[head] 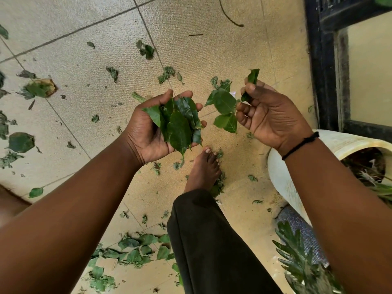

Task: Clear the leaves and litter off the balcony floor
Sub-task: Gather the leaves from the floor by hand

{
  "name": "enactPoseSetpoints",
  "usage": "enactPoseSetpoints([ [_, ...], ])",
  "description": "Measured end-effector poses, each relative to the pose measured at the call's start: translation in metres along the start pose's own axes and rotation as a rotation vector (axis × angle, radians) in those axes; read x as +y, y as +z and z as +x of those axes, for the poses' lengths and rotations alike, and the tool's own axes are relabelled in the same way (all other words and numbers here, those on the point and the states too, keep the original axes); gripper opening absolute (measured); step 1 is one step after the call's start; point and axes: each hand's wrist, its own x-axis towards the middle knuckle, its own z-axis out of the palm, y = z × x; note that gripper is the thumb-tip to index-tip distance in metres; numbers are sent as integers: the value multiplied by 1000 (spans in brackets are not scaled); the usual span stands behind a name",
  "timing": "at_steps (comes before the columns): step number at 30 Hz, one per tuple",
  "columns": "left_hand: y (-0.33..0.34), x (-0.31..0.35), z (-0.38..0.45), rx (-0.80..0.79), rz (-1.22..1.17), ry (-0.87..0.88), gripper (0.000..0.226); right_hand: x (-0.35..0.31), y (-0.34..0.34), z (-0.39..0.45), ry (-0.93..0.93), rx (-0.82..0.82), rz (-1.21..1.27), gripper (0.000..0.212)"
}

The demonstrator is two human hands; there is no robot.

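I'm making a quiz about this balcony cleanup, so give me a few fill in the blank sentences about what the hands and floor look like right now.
1. The left hand cups a bunch of green ____.
2. The right hand pinches a leafy ____.
3. A black band circles the ____ wrist.
4. The bare foot stands on the tiled ____.

Missing words: leaves; sprig; right; floor

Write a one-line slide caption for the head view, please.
Left hand cups a bunch of green leaves; right hand pinches a leafy green sprig above the littered beige tiled floor.

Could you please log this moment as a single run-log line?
left hand: cups leaf bunch | right hand: pinches leaf sprig | floor: leaves remain
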Motion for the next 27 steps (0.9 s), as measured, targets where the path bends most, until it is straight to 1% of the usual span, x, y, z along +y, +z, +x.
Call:
enactPoseSetpoints([
  [4, 0, -1, 4, -17, -75, -46, 37, 1, 41, -33, 35, -266, 116, 15],
  [5, 2, -1, 4, -53, -112, -66, 36, 5, 50, -38, 30, -313, 86, 13],
  [6, 3, 0, 5, -85, -154, -76, 34, 9, 58, -40, 15, -326, 19, 11],
  [7, 6, 2, 5, -122, -174, -77, 33, 15, 65, -41, -10, -299, -81, 15],
  [9, 9, 4, 4, -173, -134, -22, 34, 32, 72, -35, -135, -127, -339, 22],
  [10, 8, 5, 5, -144, -80, 25, 33, 41, 74, -31, -232, -24, -493, 20],
  [11, 8, 5, 3, -93, -70, 24, 32, 49, 74, -26, -324, 64, -655, 17],
  [13, 8, 3, -2, -62, -131, 25, 33, 63, 73, -19, -450, 172, -907, 14],
  [15, 5, 3, -3, -44, -110, 36, 35, 69, 73, -15, -504, 205, -1032, 18],
  [16, 3, 2, -4, -19, -103, 49, 37, 71, 74, -15, -519, 203, -1096, 25],
  [19, -3, 5, -6, -56, -154, 39, 42, 77, 82, -21, -600, 165, -1275, 44],
  [20, -6, 5, -6, -74, -168, 41, 43, 79, 84, -24, -653, 154, -1263, 47],
  [21, -9, 6, -6, -85, -164, 40, 42, 79, 86, -27, -710, 149, -1194, 47],
  [23, -14, 9, -5, -76, -150, 28, 41, 74, 81, -24, -811, 193, -976, 34],
  [24, -16, 11, -5, -81, -135, 17, 40, 70, 73, -17, -822, 270, -871, 24],
  [25, -18, 13, -6, -90, -115, 9, 39, 68, 60, -5, -782, 369, -774, 14],
  [26, -18, 15, -8, -104, -102, 6, 39, 67, 41, 11, -684, 481, -685, 10],
  [27, -18, 17, -10, -118, -92, 7, 40, 68, 19, 27, -538, 575, -617, 13],
])
